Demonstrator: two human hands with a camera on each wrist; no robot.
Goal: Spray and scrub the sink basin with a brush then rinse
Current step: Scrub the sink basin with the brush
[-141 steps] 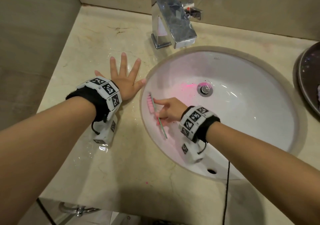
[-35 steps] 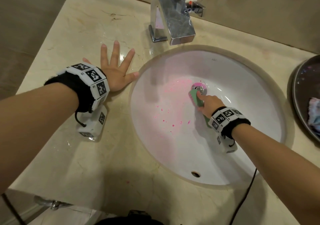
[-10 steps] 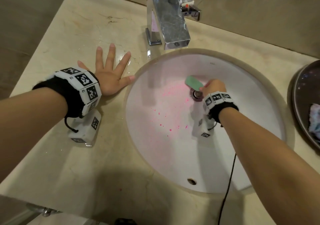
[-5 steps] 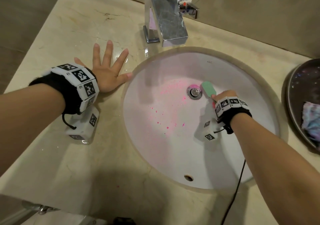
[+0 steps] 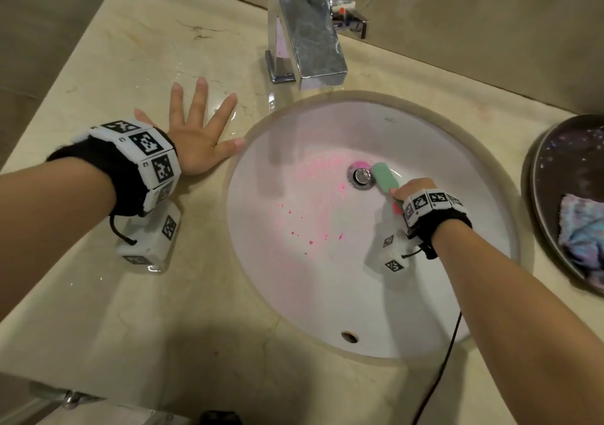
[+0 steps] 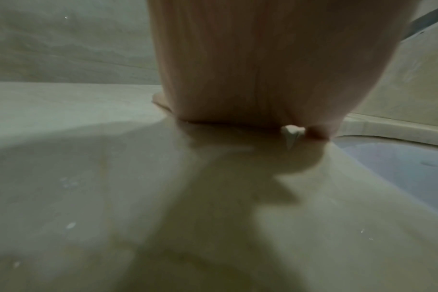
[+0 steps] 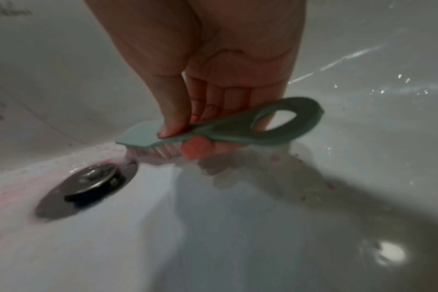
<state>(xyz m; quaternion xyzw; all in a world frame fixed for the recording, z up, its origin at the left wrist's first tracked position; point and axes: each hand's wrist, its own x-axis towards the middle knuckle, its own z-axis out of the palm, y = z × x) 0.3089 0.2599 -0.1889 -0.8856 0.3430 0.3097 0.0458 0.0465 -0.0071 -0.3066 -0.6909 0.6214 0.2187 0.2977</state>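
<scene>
A white oval sink basin [image 5: 327, 277] is set in a beige marble counter, with pink specks left of its metal drain [image 5: 361, 175]. My right hand [image 5: 412, 188] grips a teal brush [image 5: 385, 176] just right of the drain. In the right wrist view the thumb and fingers pinch the brush [image 7: 228, 126] and its pale bristles touch the basin at the drain's [image 7: 88, 183] edge. My left hand [image 5: 199, 134] lies flat on the counter left of the basin, fingers spread. The left wrist view shows only the palm's heel [image 6: 263, 69] on the counter.
A chrome faucet [image 5: 305, 29] stands behind the basin. At the right edge a dark round tray [image 5: 549, 176] holds a bluish cloth [image 5: 581, 228]. An overflow hole [image 5: 349, 337] sits at the basin's near wall. A black cable [image 5: 438, 379] hangs from my right wrist. Walls close in at left and back.
My right hand has carried the brush from the far side of the drain round to its right side. The left hand has stayed flat on the counter.
</scene>
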